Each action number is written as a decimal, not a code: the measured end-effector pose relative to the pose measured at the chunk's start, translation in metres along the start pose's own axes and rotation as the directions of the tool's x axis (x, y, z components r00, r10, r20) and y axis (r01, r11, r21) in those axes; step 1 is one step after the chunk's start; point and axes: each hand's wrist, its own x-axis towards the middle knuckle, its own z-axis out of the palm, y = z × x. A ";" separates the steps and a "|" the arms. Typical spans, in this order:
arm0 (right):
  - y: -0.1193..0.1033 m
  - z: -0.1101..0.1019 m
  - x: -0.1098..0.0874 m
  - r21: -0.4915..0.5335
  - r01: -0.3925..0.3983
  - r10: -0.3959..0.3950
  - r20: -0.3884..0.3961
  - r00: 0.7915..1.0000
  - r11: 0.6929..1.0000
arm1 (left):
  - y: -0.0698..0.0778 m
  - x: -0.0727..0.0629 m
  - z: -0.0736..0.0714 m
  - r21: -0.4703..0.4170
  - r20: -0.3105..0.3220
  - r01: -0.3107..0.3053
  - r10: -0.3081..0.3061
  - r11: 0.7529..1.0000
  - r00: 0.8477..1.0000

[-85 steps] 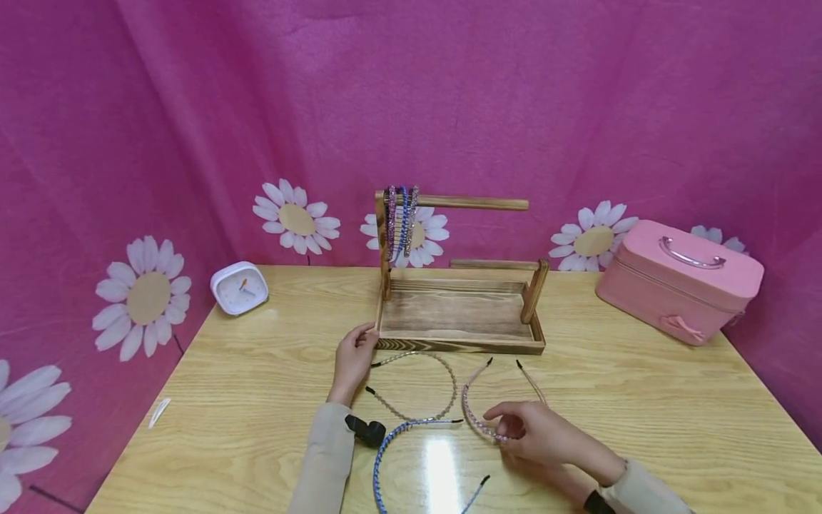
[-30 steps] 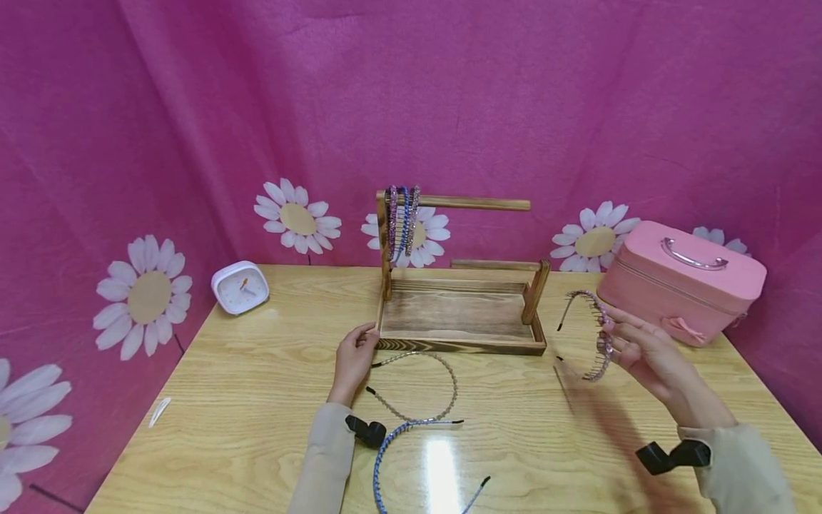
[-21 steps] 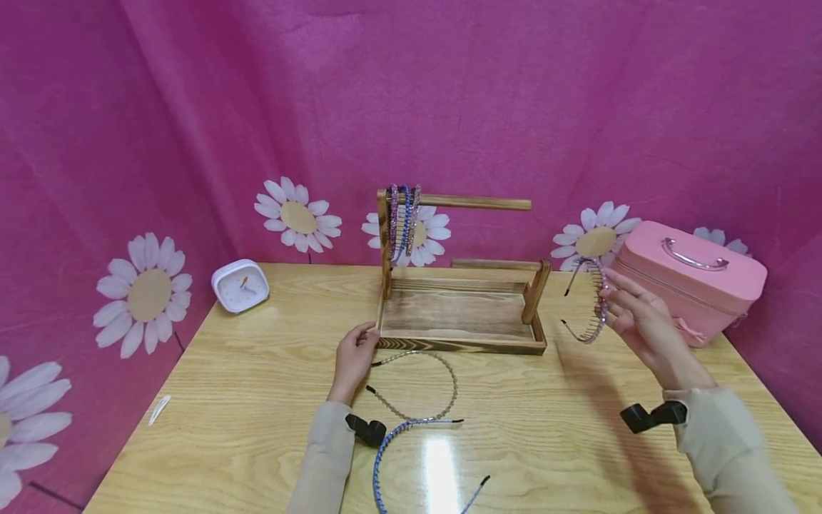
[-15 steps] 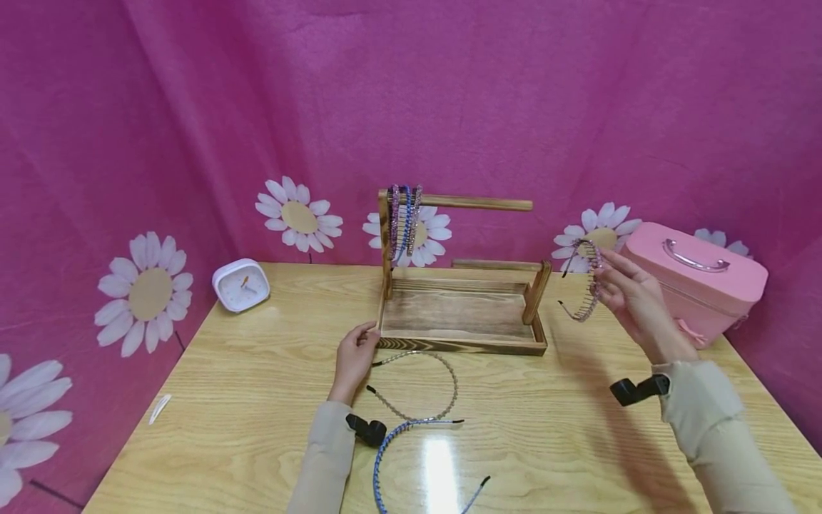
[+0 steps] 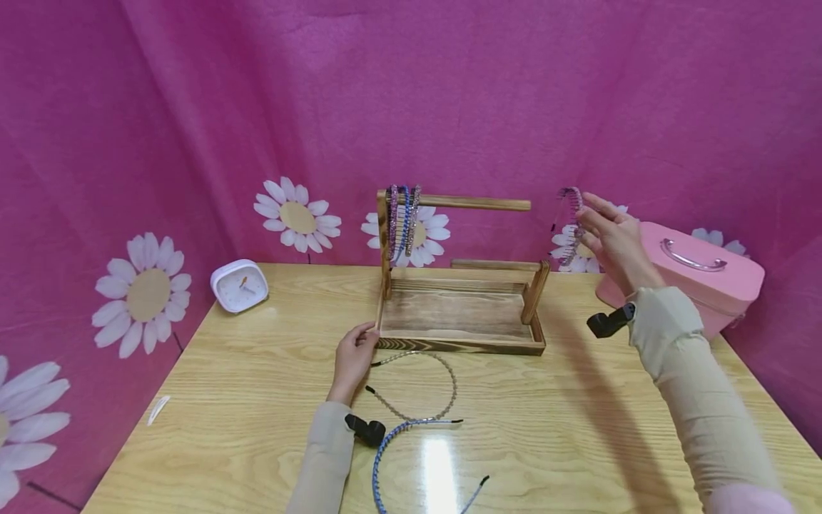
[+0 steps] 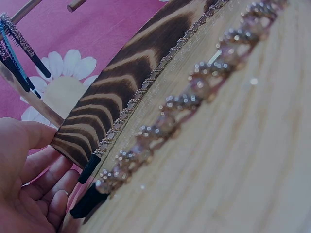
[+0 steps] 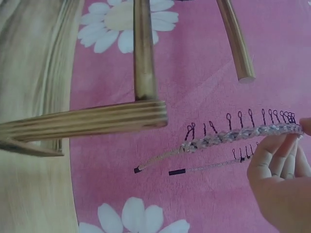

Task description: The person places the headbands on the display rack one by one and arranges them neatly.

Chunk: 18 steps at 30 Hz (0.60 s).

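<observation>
In the head view my right hand [image 5: 618, 239] pinches a pink beaded headband [image 5: 576, 203] in the air, right of the wooden headband stand [image 5: 462, 348]. Its ends point left toward the stand; the right wrist view shows small comb teeth along the headband [image 7: 233, 136]. My left hand [image 5: 352, 360] grips the stand's front left corner, thumb on top and fingers beneath in the left wrist view. Three headbands, one pink [image 5: 393, 228], one blue [image 5: 406, 221] and one champagne [image 5: 414, 210], hang at the left end of the upper bar [image 5: 478, 203].
A champagne beaded headband [image 5: 454, 385] and a blue headband [image 5: 377, 467] lie on the table before the stand. The lower bar [image 5: 494, 264] sits on a short right post. A pink case [image 5: 693, 278] is at right, a white clock [image 5: 240, 288] and hair clip [image 5: 158, 410] at left.
My right hand has picked the pink headband up off the table, swung it right, then raised it to about the upper bar's height. My left hand has stayed on the stand's corner.
</observation>
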 end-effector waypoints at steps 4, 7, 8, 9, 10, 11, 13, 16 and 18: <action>0.004 0.010 0.010 -0.027 0.018 -0.019 -0.019 1.000 0.999 | 0.001 -0.001 0.000 0.004 0.000 0.005 -0.005 1.000 1.000; 0.009 0.019 0.016 -0.065 0.032 -0.034 -0.028 0.999 0.997 | 0.001 -0.001 0.000 0.007 0.002 0.003 -0.003 1.000 1.000; 0.011 0.022 0.017 -0.089 0.039 -0.041 -0.028 0.999 0.995 | 0.001 -0.001 0.000 0.008 0.004 0.002 -0.002 1.000 1.000; 0.014 0.026 0.017 -0.113 0.045 -0.048 -0.029 0.998 0.993 | 0.000 -0.001 0.000 0.008 0.005 0.002 -0.002 1.000 1.000; 0.016 0.029 0.018 -0.124 0.051 -0.055 -0.029 0.998 0.991 | 0.000 0.000 0.000 0.007 0.007 0.002 -0.002 1.000 1.000; 0.019 0.033 0.019 -0.120 0.054 -0.059 -0.031 0.998 0.991 | 0.000 0.000 0.000 0.006 0.006 0.001 -0.001 1.000 1.000; 0.025 0.041 0.021 -0.115 0.061 -0.064 -0.026 0.998 0.992 | 0.000 0.001 0.000 0.007 0.005 0.001 -0.001 1.000 1.000; 0.034 0.054 0.022 -0.115 0.061 -0.062 -0.010 0.998 0.991 | 0.000 0.001 0.000 0.008 0.000 0.004 -0.004 1.000 1.000; 0.041 0.063 0.023 -0.125 0.055 -0.056 -0.005 0.998 0.991 | 0.001 0.001 0.000 0.011 -0.003 0.004 -0.004 1.000 1.000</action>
